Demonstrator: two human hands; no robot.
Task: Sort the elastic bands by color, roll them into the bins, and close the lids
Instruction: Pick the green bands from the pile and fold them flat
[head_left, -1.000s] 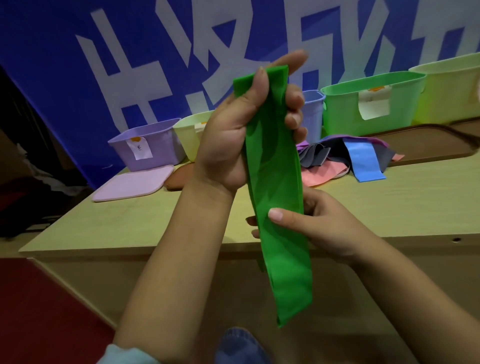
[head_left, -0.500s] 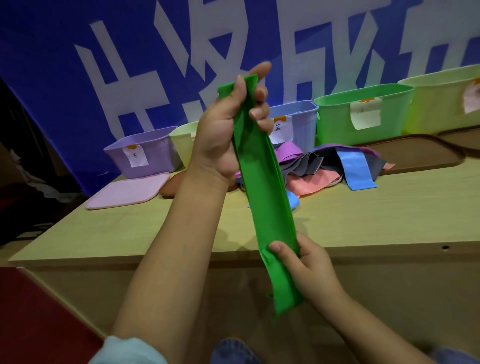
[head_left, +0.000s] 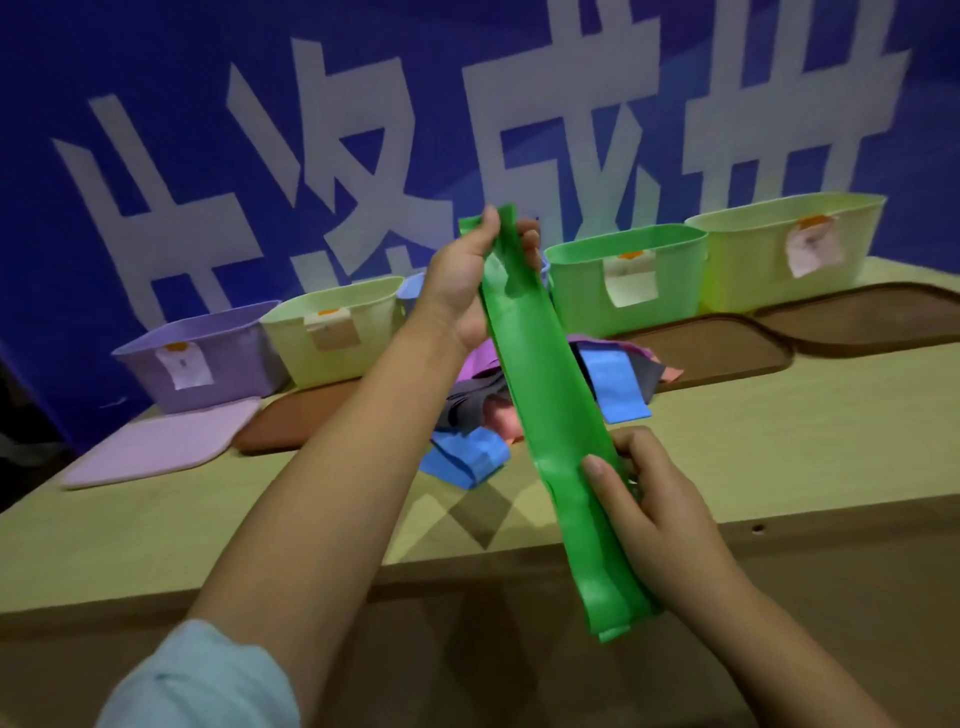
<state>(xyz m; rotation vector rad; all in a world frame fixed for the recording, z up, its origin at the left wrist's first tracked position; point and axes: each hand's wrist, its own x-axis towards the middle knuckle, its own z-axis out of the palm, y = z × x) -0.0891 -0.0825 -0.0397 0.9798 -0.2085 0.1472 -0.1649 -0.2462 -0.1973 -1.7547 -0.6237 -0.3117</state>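
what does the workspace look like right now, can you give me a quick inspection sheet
surface: pale wooden table, bands piled mid-table.
job's things: green band held up, stretched between both hands; pile of bands in blue, grey, pink, purple; green bin, two yellow-green bins, purple bin, part-hidden blue bin, all open; purple lid and brown lids flat on the table.
clutter: nothing seen.
grippers: left hand grips the band's top end; right hand pinches it lower down.
cables: nothing seen.
surroundings: blue banner with white characters behind the bins.
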